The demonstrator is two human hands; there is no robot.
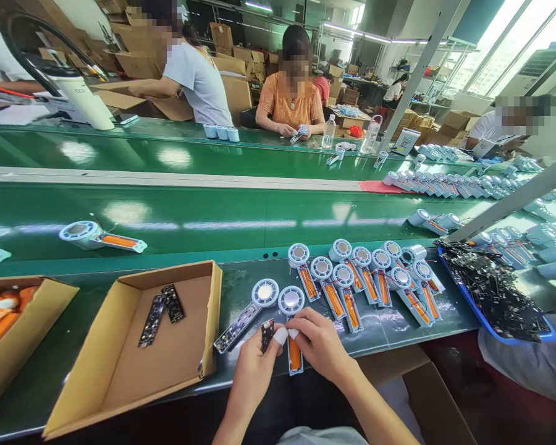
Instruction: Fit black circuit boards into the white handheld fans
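My left hand (256,364) pinches a small black circuit board (267,332) between thumb and fingers. My right hand (322,346) is closed beside it, thumb and fingertips meeting my left thumb; what they pinch, perhaps a thin wire, is too small to make out. Both thumbs wear white covers. Beneath the hands lies a pale blue unit with a round head (291,300) and an orange battery (295,357) in its open handle. Just left, a similar unit (265,293) has a circuit board (238,326) fitted over its handle.
Several open units (343,275) lie to the right, before a blue tray (509,339) heaped with black boards. At left stands a cardboard box (167,395) holding two boards. A green conveyor belt (241,216) runs behind, carrying another unit (81,232). Co-workers sit across it.
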